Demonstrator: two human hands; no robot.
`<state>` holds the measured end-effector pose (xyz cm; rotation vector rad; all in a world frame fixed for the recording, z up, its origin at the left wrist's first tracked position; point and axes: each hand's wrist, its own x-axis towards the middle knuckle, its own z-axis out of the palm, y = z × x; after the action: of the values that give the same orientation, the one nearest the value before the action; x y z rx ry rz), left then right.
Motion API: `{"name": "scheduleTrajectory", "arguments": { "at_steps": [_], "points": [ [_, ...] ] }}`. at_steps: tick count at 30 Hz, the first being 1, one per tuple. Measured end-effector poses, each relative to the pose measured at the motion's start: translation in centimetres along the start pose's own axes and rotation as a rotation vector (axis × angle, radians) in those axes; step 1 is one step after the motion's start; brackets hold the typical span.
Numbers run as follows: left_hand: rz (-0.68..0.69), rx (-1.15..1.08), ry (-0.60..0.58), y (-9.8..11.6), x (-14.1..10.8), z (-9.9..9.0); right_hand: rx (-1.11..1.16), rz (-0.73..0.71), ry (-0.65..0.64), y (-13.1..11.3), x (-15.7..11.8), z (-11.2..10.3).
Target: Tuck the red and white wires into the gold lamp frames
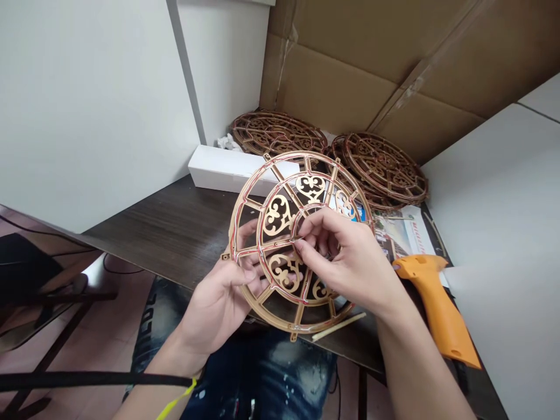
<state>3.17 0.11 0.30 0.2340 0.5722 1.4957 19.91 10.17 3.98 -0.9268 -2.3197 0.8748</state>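
Observation:
A round gold-coloured ornamental frame (247, 204) with scrollwork is held up tilted above the table's front edge. Red and pale wires run along its rings and spokes. My left hand (223, 297) grips its lower left rim, thumb in front and fingers behind, partly seen through the openings. At the inner ring, my right hand (341, 251) pinches what looks like a thin wire (296, 238) between thumb and forefinger. The other fingers of this hand are curled, and the wire's end is hidden.
An orange glue gun (437, 309) lies at the right. Near the front edge lies a pale glue stick (339, 326). Behind are a long white box (227, 169) and stacks of similar frames (280, 131) (385, 166), against cardboard (371, 58). Printed paper (409, 233) lies at right.

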Motion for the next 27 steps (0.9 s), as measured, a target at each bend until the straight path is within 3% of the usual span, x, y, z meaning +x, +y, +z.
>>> {"name": "scheduleTrajectory", "arguments": {
  "at_steps": [18, 27],
  "points": [
    [-0.004, 0.006, -0.025, -0.1, 0.0, -0.8, -0.206, 0.016, 0.020, -1.1, -0.6, 0.4],
    [-0.066, 0.022, -0.066, 0.0, 0.1, -0.7, -0.205, 0.058, -0.038, -0.9, -0.4, 0.6]
  ]
}}
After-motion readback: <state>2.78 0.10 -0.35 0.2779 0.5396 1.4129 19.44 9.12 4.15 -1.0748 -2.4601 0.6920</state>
